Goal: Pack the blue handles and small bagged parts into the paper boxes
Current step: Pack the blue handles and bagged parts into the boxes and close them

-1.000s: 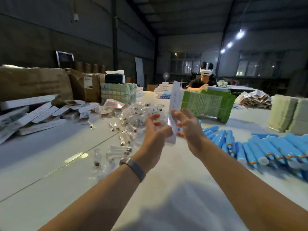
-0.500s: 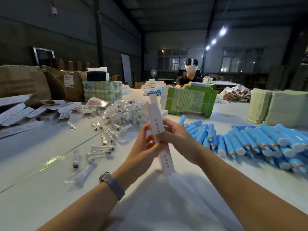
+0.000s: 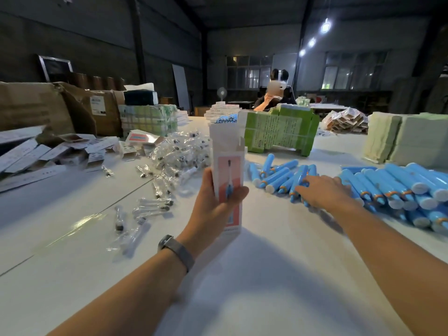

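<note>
My left hand (image 3: 215, 202) grips a tall white paper box (image 3: 226, 161) with a pink toothbrush picture, held upright above the table with its top flaps open. My right hand (image 3: 322, 192) lies stretched out to the right, fingers resting on the pile of blue handles (image 3: 278, 175) on the white table (image 3: 254, 287). More blue handles (image 3: 400, 187) lie in a larger heap at the far right. Small bagged parts (image 3: 179, 154) sit in a clear-plastic heap left of the box, with loose ones (image 3: 150, 207) scattered nearer me.
Flat and folded white boxes (image 3: 36, 156) lie at the left beside brown cartons (image 3: 48, 110). A green bundle of cartons (image 3: 281, 129) stands behind the box. Pale stacks (image 3: 407, 139) sit at the right. Another person (image 3: 274, 95) sits at the table's far end.
Both hands were working on the box; now my right hand has let go and moved right onto the blue handles. The left hand alone holds the box, upright and opened out.
</note>
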`<action>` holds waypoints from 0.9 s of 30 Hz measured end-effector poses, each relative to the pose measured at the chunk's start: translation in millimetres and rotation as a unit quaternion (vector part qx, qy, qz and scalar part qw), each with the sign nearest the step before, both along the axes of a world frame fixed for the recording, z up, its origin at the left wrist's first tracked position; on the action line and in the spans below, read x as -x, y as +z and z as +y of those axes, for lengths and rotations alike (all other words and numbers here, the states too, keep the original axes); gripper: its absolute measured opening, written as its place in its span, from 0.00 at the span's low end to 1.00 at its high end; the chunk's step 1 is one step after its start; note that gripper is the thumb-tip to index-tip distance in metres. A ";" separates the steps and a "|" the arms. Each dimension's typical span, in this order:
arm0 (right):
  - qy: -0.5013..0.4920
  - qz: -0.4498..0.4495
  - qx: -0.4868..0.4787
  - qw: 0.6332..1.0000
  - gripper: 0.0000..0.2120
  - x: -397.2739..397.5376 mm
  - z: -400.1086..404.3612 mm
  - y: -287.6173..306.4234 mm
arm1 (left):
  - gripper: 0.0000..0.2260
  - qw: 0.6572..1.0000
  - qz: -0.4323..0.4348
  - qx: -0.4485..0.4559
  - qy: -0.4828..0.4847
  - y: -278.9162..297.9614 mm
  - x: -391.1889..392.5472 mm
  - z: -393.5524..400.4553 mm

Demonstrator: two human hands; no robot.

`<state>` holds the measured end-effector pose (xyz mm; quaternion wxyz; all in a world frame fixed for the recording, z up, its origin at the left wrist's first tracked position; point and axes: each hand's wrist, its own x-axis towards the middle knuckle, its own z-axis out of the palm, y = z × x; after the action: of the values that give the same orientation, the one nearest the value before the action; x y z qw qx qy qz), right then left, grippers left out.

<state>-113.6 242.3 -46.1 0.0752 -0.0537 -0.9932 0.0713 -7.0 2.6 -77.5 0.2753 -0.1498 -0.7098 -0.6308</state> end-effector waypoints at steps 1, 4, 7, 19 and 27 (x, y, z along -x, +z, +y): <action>-0.004 0.010 -0.007 1.000 0.15 0.9 1.2 -1.7 | 0.16 1.000 0.001 0.008 0.004 0.3 -0.8 0.0; -0.006 0.074 -0.016 0.997 0.08 1.3 2.3 -2.8 | 0.16 1.000 -0.001 0.018 0.023 1.0 -1.9 0.5; 0.033 0.152 0.033 0.987 0.11 1.2 -4.1 1.3 | 0.16 0.999 0.000 0.016 0.048 2.2 -0.6 -2.8; 0.262 0.317 0.327 0.851 0.09 -37.7 -77.5 36.8 | 0.18 0.996 0.013 -0.022 0.091 2.5 4.8 -13.6; 0.343 0.331 0.541 0.693 0.04 -79.8 -88.4 89.5 | 0.14 1.000 0.006 0.002 0.006 4.9 -5.6 -4.7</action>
<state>-33.9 153.9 43.4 0.3269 0.2864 -0.6435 0.6300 -1.4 -2.1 -72.6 0.2832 -0.1502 -0.7100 -0.6270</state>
